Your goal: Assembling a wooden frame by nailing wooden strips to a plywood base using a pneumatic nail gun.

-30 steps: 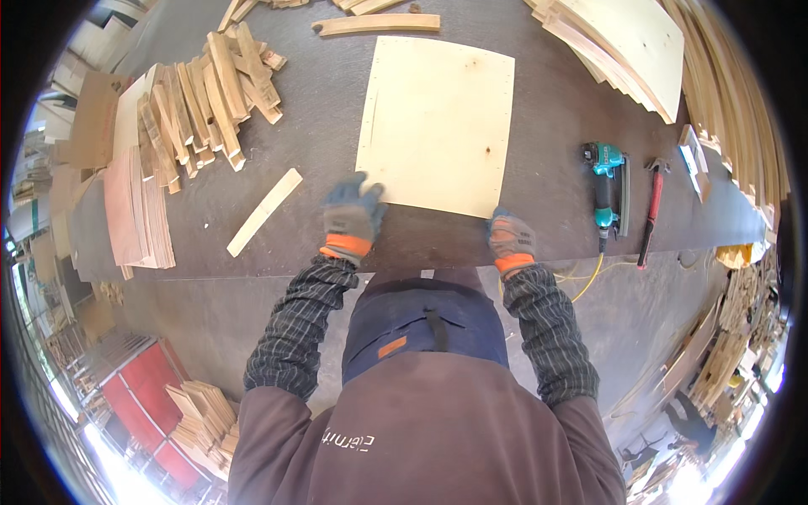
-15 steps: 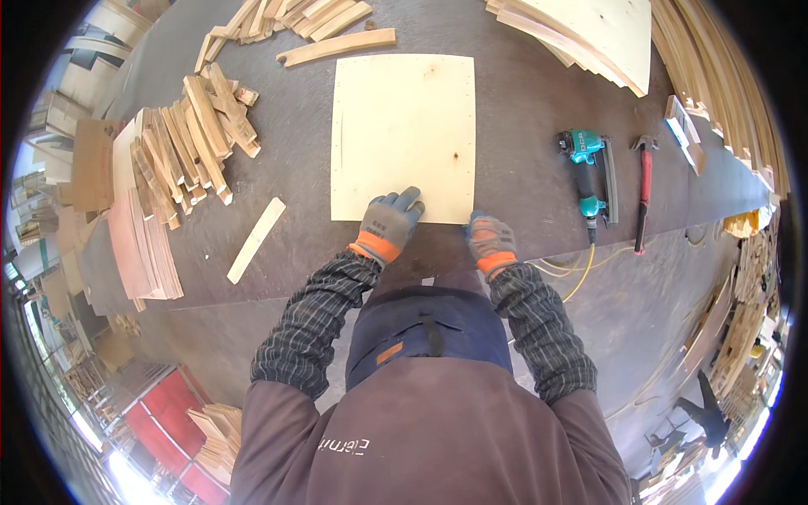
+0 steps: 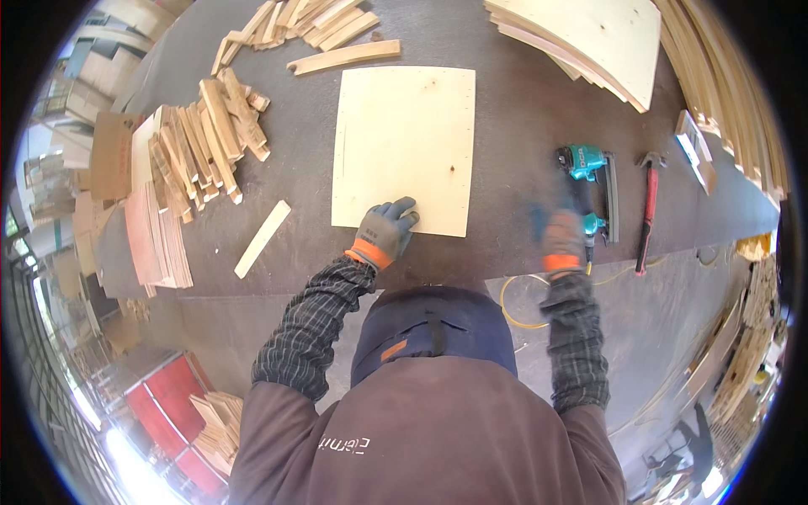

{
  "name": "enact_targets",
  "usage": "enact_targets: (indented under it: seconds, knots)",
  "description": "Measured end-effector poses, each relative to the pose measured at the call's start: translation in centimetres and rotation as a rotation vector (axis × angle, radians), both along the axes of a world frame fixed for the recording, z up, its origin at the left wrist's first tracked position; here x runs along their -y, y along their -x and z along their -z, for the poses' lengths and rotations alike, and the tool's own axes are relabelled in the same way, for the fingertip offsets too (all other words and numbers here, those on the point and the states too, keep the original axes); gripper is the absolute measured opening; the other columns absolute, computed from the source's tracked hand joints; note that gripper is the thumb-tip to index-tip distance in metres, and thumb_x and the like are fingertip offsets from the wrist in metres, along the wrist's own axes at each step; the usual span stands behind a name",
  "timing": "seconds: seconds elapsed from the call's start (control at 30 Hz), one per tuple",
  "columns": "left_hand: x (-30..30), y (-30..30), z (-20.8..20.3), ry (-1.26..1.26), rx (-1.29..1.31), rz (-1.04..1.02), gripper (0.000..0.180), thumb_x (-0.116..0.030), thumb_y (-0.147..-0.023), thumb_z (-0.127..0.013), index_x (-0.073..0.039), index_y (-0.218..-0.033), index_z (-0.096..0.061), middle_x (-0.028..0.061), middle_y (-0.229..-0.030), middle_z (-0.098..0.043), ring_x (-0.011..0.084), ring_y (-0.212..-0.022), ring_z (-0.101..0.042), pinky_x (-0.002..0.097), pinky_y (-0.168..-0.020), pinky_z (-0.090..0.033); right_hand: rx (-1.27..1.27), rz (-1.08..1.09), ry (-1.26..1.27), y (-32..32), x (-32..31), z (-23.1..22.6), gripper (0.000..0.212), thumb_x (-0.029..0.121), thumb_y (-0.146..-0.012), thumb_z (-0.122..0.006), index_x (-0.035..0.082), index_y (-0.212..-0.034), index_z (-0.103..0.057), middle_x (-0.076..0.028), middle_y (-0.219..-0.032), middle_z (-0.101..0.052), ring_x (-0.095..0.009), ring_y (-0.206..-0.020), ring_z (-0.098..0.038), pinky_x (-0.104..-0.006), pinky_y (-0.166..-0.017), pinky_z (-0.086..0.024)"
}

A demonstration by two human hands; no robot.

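Note:
A pale plywood panel [image 3: 404, 143] with a few small knots and dots along its edges lies flat on the dark tabletop in front of me. My left hand [image 3: 384, 232], in a grey and orange glove, grips its near edge, fingers pressed together over the top face. Off to the right, my right hand [image 3: 562, 239] is smeared by motion and apart from the panel, so its fingers cannot be read. It is just left of a teal air nail gun [image 3: 582, 162], which lies on the table. A claw hammer [image 3: 649, 206] with a red handle lies beyond the gun.
Wooden strips [image 3: 210, 135] are heaped at left beside thin stacked sheets [image 3: 156, 240]. One loose strip [image 3: 263, 239] lies nearer me. More plywood sheets [image 3: 589, 38] sit at the far right. A yellow hose [image 3: 507, 307] loops past the table's near edge.
My right hand has left the panel's near right corner and moved right toward the nail gun. My left hand stays on the panel, which is turned slightly.

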State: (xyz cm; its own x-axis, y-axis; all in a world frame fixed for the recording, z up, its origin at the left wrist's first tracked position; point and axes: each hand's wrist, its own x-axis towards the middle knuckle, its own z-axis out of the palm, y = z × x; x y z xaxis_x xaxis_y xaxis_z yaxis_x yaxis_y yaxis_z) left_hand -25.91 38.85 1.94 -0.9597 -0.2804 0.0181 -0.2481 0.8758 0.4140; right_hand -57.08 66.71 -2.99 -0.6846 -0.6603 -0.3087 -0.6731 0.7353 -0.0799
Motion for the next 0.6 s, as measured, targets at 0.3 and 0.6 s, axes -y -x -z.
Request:
enact_targets:
  seconds: [0.3,0.6]
  knots:
    - [-0.2,2.2,0.3,-0.077,-0.061,0.052,0.035,-0.011,-0.078,-0.079,-0.01,-0.113,-0.075,0.0102,-0.139,-0.064,0.0311,-0.107,-0.068,0.046,-0.097,-0.053,-0.383,0.105,0.173,16.9,-12.4,10.8,0.024,0.032,-0.097,-0.07,0.012,-0.111,-0.069,-0.014,-0.089,-0.072,-0.032,-0.083,-0.073,-0.0456,-0.074,-0.06]
    - [0.3,-0.5,1.1,-0.009,-0.031,-0.005,0.033,-0.011,-0.078,-0.079,-0.01,-0.111,-0.074,0.0096,-0.138,-0.064,0.0293,-0.107,-0.068,0.0456,-0.094,-0.054,0.951,0.457,0.612,1.2,-2.0,-10.9,0.026,0.021,-0.095,-0.074,0.006,-0.115,-0.071,-0.001,-0.09,-0.072,-0.017,-0.075,-0.07,-0.0348,-0.067,-0.056]
